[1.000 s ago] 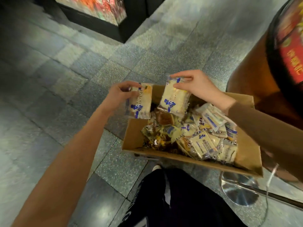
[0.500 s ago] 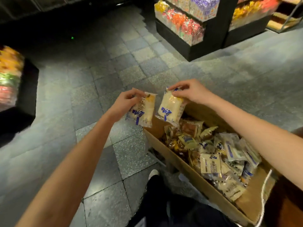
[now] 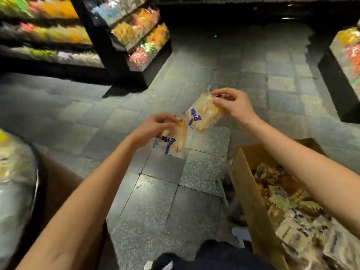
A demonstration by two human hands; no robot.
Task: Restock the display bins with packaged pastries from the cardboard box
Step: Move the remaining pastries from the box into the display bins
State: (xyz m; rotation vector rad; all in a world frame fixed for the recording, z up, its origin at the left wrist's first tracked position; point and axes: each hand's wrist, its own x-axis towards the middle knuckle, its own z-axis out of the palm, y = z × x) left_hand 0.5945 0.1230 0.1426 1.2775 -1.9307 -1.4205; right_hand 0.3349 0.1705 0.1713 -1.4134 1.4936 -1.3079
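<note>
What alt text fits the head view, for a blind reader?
The left hand holds one pastry packet and the right hand a second packet, above a grey tiled floor. A cardboard box of more packets stands lower right; blurred display shelves behind.

Floor point(image 3: 202, 168): grey speckled stone tiles, square, dark joints, some tiles paler than others. Lighting dim overall; brighter patch on tiles mid-frame, far end falls into near black. Tall black shelf unit point(image 3: 109, 55) upper left, stepped tiers packed with colourful packets, orange, yellow, green, pink, all blurred. Its shadow point(image 3: 120, 92) lies on floor at base. Second black stand point(image 3: 335, 82) at right edge, bright packets on top. Dark back wall point(image 3: 233, 8) across top. Small green dot of light point(image 3: 215, 35) near far floor edge.
</note>
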